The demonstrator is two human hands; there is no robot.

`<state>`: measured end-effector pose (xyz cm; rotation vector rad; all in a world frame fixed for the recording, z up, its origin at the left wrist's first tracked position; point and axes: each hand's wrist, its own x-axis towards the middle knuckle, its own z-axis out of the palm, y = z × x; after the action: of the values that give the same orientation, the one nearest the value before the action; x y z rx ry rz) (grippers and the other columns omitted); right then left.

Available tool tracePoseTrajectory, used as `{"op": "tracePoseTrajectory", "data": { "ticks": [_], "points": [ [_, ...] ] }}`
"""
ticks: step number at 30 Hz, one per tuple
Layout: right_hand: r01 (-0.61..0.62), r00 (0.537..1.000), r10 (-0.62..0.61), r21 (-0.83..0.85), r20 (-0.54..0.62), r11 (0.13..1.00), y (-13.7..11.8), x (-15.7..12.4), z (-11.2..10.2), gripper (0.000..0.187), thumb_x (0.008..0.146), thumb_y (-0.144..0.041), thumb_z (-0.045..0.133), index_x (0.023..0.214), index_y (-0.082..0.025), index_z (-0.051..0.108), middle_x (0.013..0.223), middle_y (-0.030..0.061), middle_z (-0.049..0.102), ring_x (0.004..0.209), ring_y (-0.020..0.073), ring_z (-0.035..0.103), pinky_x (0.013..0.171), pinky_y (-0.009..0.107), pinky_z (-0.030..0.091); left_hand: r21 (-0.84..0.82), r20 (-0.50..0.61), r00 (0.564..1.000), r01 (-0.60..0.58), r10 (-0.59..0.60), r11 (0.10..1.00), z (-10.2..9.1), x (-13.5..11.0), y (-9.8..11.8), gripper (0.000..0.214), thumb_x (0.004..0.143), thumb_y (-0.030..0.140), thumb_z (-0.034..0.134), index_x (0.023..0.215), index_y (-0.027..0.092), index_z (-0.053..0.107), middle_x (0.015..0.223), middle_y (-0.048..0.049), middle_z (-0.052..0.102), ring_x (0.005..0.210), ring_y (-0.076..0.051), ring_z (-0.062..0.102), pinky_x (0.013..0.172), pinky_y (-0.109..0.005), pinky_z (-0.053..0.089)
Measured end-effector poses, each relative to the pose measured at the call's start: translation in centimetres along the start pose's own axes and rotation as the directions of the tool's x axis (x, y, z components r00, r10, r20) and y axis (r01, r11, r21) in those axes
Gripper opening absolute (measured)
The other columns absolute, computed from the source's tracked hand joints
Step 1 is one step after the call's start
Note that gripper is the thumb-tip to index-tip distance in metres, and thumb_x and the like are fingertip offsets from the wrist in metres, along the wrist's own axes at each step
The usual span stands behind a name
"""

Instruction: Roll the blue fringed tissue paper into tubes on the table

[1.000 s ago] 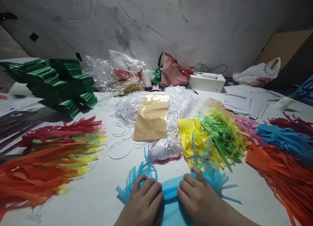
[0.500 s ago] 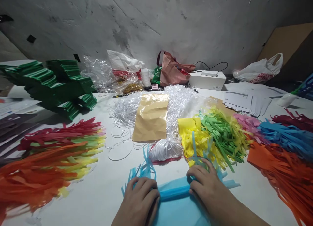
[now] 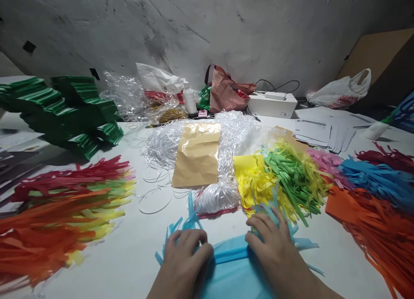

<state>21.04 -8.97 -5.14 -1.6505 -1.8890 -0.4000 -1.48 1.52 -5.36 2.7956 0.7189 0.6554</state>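
A light blue tissue paper sheet (image 3: 231,269) with fringed ends lies on the white table (image 3: 136,256) in front of me, its far edge rolled into a ridge. My left hand (image 3: 186,258) presses on the left end of that roll with fingers curled down. My right hand (image 3: 270,243) lies over the right end, fingers bent onto the paper beside the blue fringe strips (image 3: 304,245).
Fringed paper heaps lie all around: red, orange and yellow (image 3: 61,212) at left, yellow and green (image 3: 281,178) ahead, orange (image 3: 371,221) and blue (image 3: 375,178) at right. White ribbon (image 3: 218,197), a tan envelope (image 3: 197,154), green folded paper (image 3: 64,111), bags and a white box (image 3: 273,105) sit farther back.
Both hands pushed the rolled edge of the blue paper a little farther from me; the right hand slid right over the fringe. The view shifted slightly left.
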Motion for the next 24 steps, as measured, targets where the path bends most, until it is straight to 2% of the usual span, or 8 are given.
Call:
{"op": "tracePoseTrajectory", "data": {
  "ticks": [4, 7, 10, 13, 15, 18, 21, 24],
  "points": [
    [0.179, 0.98, -0.186, 0.087, 0.073, 0.98, -0.2, 0.0, 0.0, 0.016, 0.095, -0.013, 0.059, 0.082, -0.021, 0.058, 0.091, 0.0003, 0.067, 0.098, 0.0207, 0.058, 0.108, 0.045, 0.023, 0.006, -0.127, 0.973, -0.192, 0.191, 0.981, 1.1, -0.1, -0.3, 0.028, 0.092, 0.008, 0.043, 0.092, 0.025, 0.065, 0.094, -0.0032, 0.069, 0.091, -0.025, 0.058, 0.094, -0.048, 0.031],
    [0.227, 0.959, -0.237, 0.074, 0.154, 0.971, -0.5, 0.0, 0.5, 0.019, 0.096, -0.017, 0.063, 0.078, -0.021, 0.057, 0.078, -0.0016, 0.061, 0.084, 0.0192, 0.054, 0.1, 0.043, 0.028, -0.012, -0.114, 0.978, -0.175, 0.172, 0.985, 1.5, -0.1, -0.4, 0.024, 0.094, 0.011, 0.046, 0.094, 0.025, 0.065, 0.092, -0.0022, 0.068, 0.088, -0.024, 0.058, 0.094, -0.047, 0.032],
    [0.219, 0.966, -0.224, 0.052, 0.131, 0.974, -0.7, 0.1, 1.1, 0.027, 0.097, -0.013, 0.06, 0.072, -0.019, 0.052, 0.073, -0.0015, 0.058, 0.078, 0.0177, 0.051, 0.094, 0.041, 0.03, -0.037, -0.072, 0.987, -0.146, 0.143, 0.989, 1.4, -0.1, -0.4, 0.022, 0.096, 0.012, 0.047, 0.092, 0.025, 0.064, 0.091, -0.0018, 0.067, 0.087, -0.023, 0.057, 0.093, -0.046, 0.033],
    [0.162, 0.979, -0.173, 0.104, 0.107, 0.981, -0.7, 0.3, 1.2, 0.025, 0.098, -0.014, 0.058, 0.075, -0.019, 0.053, 0.075, -0.0012, 0.059, 0.078, 0.0176, 0.051, 0.09, 0.039, 0.03, -0.057, -0.077, 0.987, -0.148, 0.143, 0.987, 1.2, -0.1, -0.3, 0.023, 0.097, 0.011, 0.045, 0.09, 0.024, 0.063, 0.09, -0.0022, 0.066, 0.087, -0.023, 0.056, 0.092, -0.046, 0.033],
    [0.149, 0.978, -0.165, 0.128, 0.13, 0.981, -0.8, 0.5, 1.2, 0.021, 0.1, -0.016, 0.057, 0.08, -0.02, 0.055, 0.08, -0.001, 0.062, 0.081, 0.0179, 0.052, 0.091, 0.039, 0.03, -0.078, -0.091, 0.985, -0.153, 0.146, 0.985, 1.1, -0.1, -0.3, 0.024, 0.097, 0.01, 0.044, 0.088, 0.024, 0.062, 0.09, -0.0022, 0.066, 0.086, -0.022, 0.056, 0.092, -0.045, 0.033],
    [0.209, 0.962, -0.222, 0.096, 0.158, 0.973, -1.0, 0.6, 1.4, 0.021, 0.099, -0.013, 0.055, 0.08, -0.02, 0.054, 0.08, -0.0009, 0.061, 0.079, 0.0178, 0.051, 0.094, 0.04, 0.029, -0.098, -0.072, 0.987, -0.15, 0.143, 0.984, 1.0, 0.0, -0.3, 0.025, 0.097, 0.008, 0.043, 0.087, 0.023, 0.061, 0.089, -0.002, 0.065, 0.085, -0.022, 0.056, 0.091, -0.045, 0.033],
    [0.253, 0.948, -0.258, 0.049, 0.186, 0.966, -0.9, 0.5, 1.6, 0.023, 0.097, -0.009, 0.057, 0.077, -0.02, 0.052, 0.078, -0.0008, 0.059, 0.077, 0.0179, 0.049, 0.098, 0.042, 0.029, -0.059, -0.035, 0.989, -0.142, 0.14, 0.988, 1.0, 0.0, -0.3, 0.024, 0.098, 0.008, 0.044, 0.087, 0.022, 0.06, 0.089, -0.0014, 0.064, 0.086, -0.022, 0.056, 0.092, -0.045, 0.032],
    [0.232, 0.945, -0.237, 0.048, 0.224, 0.972, -0.2, 0.1, 1.2, 0.02, 0.095, -0.009, 0.061, 0.08, -0.02, 0.053, 0.081, -0.0014, 0.061, 0.08, 0.0183, 0.051, 0.102, 0.043, 0.026, -0.023, -0.021, 0.989, -0.146, 0.146, 0.989, 1.0, -0.1, -0.7, 0.022, 0.101, 0.011, 0.045, 0.089, 0.022, 0.06, 0.09, -0.0011, 0.064, 0.087, -0.022, 0.056, 0.091, -0.045, 0.032]
  ]
}}
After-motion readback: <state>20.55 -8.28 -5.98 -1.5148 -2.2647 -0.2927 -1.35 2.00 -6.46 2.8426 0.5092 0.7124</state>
